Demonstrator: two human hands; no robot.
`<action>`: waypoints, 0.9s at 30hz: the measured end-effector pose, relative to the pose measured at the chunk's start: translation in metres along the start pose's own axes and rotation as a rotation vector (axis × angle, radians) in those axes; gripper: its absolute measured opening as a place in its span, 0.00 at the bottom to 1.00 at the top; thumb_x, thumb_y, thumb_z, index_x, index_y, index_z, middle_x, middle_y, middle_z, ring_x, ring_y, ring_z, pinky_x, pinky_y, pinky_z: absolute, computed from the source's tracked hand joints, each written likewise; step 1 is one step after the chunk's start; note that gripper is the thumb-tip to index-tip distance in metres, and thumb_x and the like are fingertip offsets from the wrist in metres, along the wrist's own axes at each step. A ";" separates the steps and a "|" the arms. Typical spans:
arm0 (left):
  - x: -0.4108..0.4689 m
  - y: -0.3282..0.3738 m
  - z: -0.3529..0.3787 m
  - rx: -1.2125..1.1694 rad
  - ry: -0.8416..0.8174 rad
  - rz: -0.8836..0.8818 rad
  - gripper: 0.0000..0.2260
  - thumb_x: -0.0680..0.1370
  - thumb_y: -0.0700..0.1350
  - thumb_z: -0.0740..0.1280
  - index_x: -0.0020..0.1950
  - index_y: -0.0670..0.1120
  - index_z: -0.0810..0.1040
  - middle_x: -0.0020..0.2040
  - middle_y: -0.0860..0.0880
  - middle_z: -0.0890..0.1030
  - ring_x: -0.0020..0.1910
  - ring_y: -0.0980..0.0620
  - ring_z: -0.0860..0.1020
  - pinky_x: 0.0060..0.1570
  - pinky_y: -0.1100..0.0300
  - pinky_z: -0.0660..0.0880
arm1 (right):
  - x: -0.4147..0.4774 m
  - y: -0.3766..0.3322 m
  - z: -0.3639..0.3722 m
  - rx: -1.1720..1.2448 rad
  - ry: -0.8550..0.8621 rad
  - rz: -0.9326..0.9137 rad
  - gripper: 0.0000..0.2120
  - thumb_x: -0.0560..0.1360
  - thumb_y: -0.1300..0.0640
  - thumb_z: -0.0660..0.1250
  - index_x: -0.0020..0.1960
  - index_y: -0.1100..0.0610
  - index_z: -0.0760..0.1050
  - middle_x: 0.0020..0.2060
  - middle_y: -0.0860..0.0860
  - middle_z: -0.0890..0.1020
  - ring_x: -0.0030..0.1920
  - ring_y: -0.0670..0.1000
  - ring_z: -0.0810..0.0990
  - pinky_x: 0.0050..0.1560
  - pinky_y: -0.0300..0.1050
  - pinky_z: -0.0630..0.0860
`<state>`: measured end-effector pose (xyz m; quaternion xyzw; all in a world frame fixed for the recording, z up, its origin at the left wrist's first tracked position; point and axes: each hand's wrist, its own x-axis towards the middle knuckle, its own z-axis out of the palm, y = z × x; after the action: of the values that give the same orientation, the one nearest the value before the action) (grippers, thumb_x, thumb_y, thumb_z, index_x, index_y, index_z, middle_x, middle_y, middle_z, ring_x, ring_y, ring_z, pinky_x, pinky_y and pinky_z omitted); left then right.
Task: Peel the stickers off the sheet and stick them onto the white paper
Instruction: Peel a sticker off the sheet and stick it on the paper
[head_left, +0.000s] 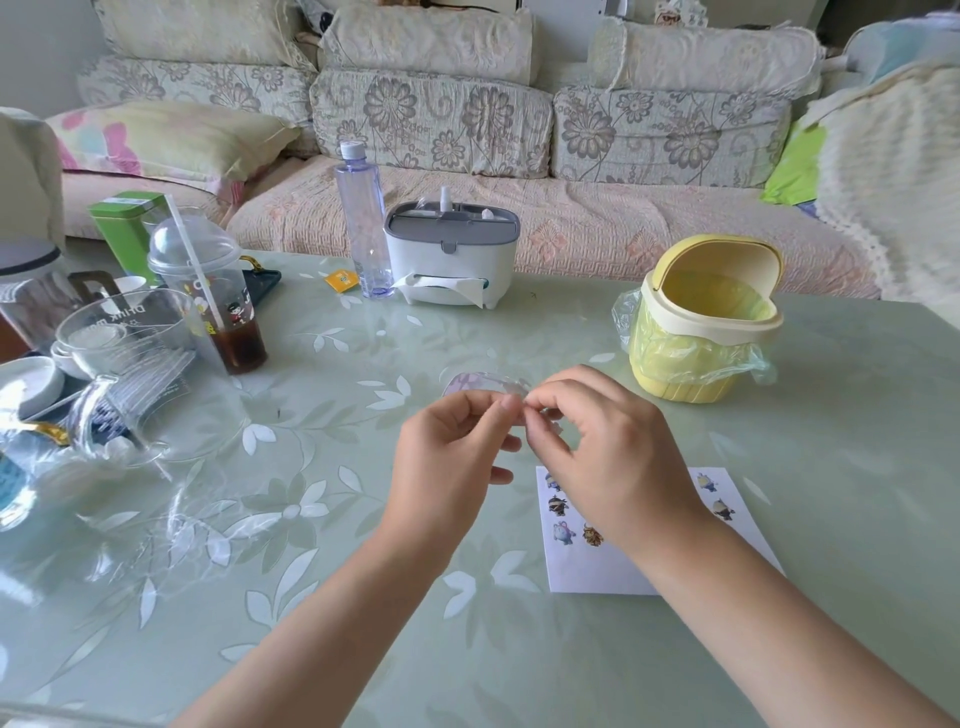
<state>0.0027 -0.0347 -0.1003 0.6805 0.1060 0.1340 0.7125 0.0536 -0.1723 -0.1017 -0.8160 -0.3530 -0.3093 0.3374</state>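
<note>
A white paper (592, 569) lies on the green table in front of me, a little right of centre, with several small cartoon stickers (563, 532) stuck on it. Above the paper's far edge both hands are raised and meet fingertip to fingertip. My left hand (452, 457) and my right hand (597, 447) both pinch a small clear sticker sheet (483, 383), whose pale purple edge shows just beyond the fingers. My right forearm covers the middle of the paper.
A yellow lidded mini bin (706, 322) with a bag stands to the right beyond the hands. A white tissue box (449, 254) and clear bottle (363, 218) stand at the back. Glass jug (130, 353), iced drink cup (208, 291) and dishes crowd the left.
</note>
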 end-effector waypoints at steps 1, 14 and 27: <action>0.001 0.000 -0.001 0.006 0.004 0.011 0.08 0.81 0.44 0.67 0.47 0.43 0.84 0.39 0.49 0.85 0.41 0.54 0.83 0.36 0.60 0.81 | 0.000 0.000 0.000 0.000 0.004 -0.005 0.06 0.78 0.58 0.68 0.44 0.58 0.81 0.40 0.49 0.81 0.37 0.51 0.80 0.37 0.48 0.77; 0.002 -0.008 0.005 0.161 0.043 0.116 0.09 0.83 0.42 0.62 0.45 0.45 0.80 0.38 0.50 0.82 0.40 0.57 0.81 0.36 0.58 0.81 | 0.002 -0.012 0.000 0.255 -0.078 0.523 0.05 0.75 0.56 0.72 0.40 0.51 0.81 0.34 0.44 0.84 0.37 0.44 0.82 0.40 0.38 0.77; -0.003 -0.005 0.004 0.238 0.072 0.204 0.10 0.81 0.43 0.66 0.41 0.54 0.76 0.38 0.56 0.83 0.44 0.51 0.82 0.41 0.42 0.81 | 0.010 -0.018 -0.010 0.342 -0.115 0.693 0.07 0.76 0.55 0.71 0.39 0.51 0.82 0.31 0.42 0.83 0.34 0.42 0.80 0.38 0.35 0.75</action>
<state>0.0017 -0.0400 -0.1056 0.7620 0.0769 0.2166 0.6054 0.0423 -0.1669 -0.0829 -0.8349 -0.1214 -0.0676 0.5325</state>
